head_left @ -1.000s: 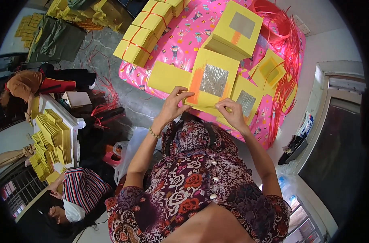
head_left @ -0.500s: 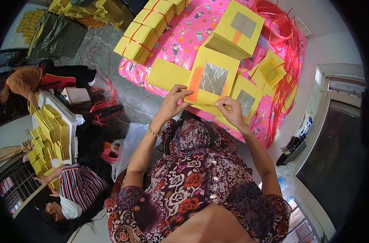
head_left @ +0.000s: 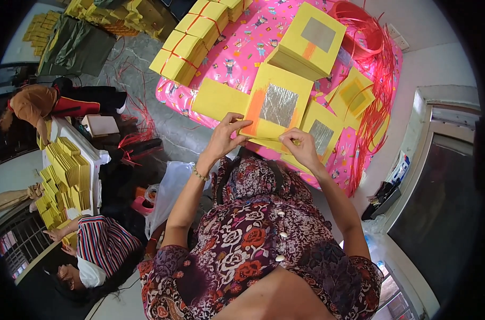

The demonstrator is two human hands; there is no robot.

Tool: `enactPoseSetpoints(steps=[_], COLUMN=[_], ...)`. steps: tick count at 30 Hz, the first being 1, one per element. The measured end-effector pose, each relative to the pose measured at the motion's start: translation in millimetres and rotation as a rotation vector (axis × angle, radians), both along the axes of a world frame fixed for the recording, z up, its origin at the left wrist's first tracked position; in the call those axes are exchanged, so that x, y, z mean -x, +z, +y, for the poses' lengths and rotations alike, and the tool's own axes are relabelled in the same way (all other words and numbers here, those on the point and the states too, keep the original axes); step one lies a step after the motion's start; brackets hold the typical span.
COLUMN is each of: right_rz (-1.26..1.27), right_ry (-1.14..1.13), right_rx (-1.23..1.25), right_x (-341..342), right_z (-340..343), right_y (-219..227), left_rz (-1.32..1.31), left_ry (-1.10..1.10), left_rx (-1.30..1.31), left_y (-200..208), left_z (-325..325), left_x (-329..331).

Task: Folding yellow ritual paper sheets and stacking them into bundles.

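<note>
A yellow sheet of joss paper (head_left: 304,88) with a silver foil square and an orange stripe lies in front of me, its near edge lifted or folded. My left hand (head_left: 225,136) is closed on the near left corner, thumb and fingers pinching it. My right hand (head_left: 302,148) pinches the near edge further right. To the left lies a plain yellow sheet (head_left: 219,98). Beyond stands a thick stack of joss paper (head_left: 293,56), foil square on top. More foil-marked sheets (head_left: 330,120) lie to the right, partly under the held one.
The table has a pink patterned cover (head_left: 242,53). Tied yellow bundles (head_left: 186,42) stand at its far left. A red basket (head_left: 360,37) and red plastic strips (head_left: 374,106) are at the right. Two people work at a table (head_left: 96,176) with yellow stacks on the left.
Both hands have shifted very slightly left along with the near edge of the sheet. Their pinches look unchanged.
</note>
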State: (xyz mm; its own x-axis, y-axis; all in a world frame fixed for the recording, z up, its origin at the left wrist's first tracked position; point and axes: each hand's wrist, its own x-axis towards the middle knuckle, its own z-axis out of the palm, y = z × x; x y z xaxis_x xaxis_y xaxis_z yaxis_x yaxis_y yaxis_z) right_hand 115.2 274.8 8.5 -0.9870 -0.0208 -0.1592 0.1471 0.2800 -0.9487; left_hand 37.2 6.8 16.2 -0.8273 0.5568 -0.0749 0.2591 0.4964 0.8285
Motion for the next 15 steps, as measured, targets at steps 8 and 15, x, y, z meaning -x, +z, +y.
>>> enactPoseSetpoints(steps=[8,15], right_rz=[-0.006,0.056], right_ry=[0.008,-0.025], right_rx=[-0.024,-0.147], right_x=[3.3,16.9], right_z=[-0.3,8.6], right_y=[7.0,15.6], left_rz=[0.291,0.254], left_ry=[0.014,-0.094], left_rx=[0.036,0.231], left_y=[11.3,25.2], left_z=[7.7,21.8], left_x=[4.1,33.7])
